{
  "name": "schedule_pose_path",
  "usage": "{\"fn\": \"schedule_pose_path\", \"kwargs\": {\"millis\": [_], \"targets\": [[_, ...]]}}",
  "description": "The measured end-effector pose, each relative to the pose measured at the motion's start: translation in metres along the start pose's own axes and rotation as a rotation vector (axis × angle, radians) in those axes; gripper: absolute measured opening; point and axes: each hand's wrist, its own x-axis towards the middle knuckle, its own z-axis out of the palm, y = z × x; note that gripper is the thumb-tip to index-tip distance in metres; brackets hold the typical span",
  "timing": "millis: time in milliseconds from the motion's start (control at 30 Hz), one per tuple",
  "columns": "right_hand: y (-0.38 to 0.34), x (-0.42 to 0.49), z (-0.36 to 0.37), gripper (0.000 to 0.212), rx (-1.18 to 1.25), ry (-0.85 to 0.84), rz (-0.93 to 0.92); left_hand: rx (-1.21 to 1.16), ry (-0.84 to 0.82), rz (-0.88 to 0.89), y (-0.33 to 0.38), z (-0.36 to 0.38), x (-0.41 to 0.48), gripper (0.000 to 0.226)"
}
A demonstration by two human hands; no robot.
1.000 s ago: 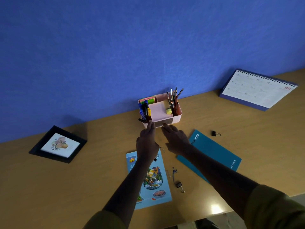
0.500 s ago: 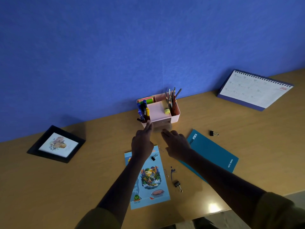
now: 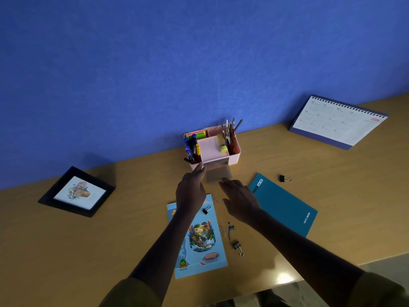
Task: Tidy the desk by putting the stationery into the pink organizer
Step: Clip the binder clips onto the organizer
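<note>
Black picture frame point(image 3: 76, 191) lies at the far left of the counter point(image 3: 66, 251), out of the job. Your left grip point(image 3: 191, 191) is released, its straight fingers laid against the front left corner of the pink organizer point(image 3: 234, 155), most likely to brace it so it does not slide. Pens point(image 3: 192, 147), sticky notes and pencils point(image 3: 230, 134) already stand in its compartments by the wall. From its front a clear drawer point(image 3: 218, 175) juts toward you, and your right grip point(image 3: 240, 199) sits at its near edge. The light is dim, so I cannot tell whether the fingertips hook the lip or merely touch it. That drawer looks meant for the small things: a black binder clip point(image 3: 206, 210) on the illustrated booklet point(image 3: 199, 240), a grey binder clip point(image 3: 237, 247) nearer you, and, past the teal notebook point(image 3: 283, 204), a lone black clip point(image 3: 284, 178). The calendar point(image 3: 336, 122) stands far right.
</note>
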Motion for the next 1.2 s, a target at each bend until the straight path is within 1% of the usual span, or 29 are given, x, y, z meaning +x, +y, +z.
{"fn": "schedule_pose_path", "kwargs": {"millis": [67, 133, 267, 333, 433, 500, 600, 733, 1033, 1133, 1200], "targets": [[0.011, -0.005, -0.002, 0.060, 0.020, 0.039, 0.015, -0.082, 0.040, -0.009, 0.004, 0.009, -0.011, 0.053], [0.029, -0.010, -0.004, 0.057, 0.043, 0.068, 0.045, -0.139, 0.034, -0.013, 0.011, 0.019, -0.023, 0.046], [0.080, -0.017, -0.014, 0.047, 0.060, 0.129, 0.186, -0.205, -0.064, -0.043, 0.026, 0.043, -0.051, 0.036], [0.107, -0.020, -0.023, 0.044, 0.025, 0.145, 0.272, -0.248, -0.124, -0.066, 0.034, 0.057, -0.068, 0.034], [0.140, -0.022, -0.037, 0.049, -0.041, 0.162, 0.380, -0.302, -0.182, -0.110, 0.048, 0.069, -0.091, 0.033], [0.157, -0.024, -0.042, 0.049, -0.071, 0.145, 0.414, -0.322, -0.199, -0.119, 0.056, 0.074, -0.105, 0.030], [0.172, -0.025, -0.043, 0.040, -0.072, 0.115, 0.416, -0.333, -0.212, -0.140, 0.063, 0.080, -0.124, 0.028], [0.178, -0.025, -0.040, 0.031, -0.061, 0.115, 0.394, -0.338, -0.222, -0.172, 0.063, 0.085, -0.139, 0.028], [0.185, -0.025, -0.033, 0.026, -0.124, 0.133, 0.388, -0.351, -0.145, -0.359, 0.024, 0.076, -0.150, 0.027], [0.181, -0.020, -0.035, 0.022, -0.095, 0.212, 0.379, -0.345, -0.104, -0.378, 0.014, 0.072, -0.151, 0.025], [0.170, -0.015, -0.038, 0.019, -0.067, 0.278, 0.300, -0.370, -0.081, -0.391, 0.006, 0.072, -0.152, 0.026]]}}
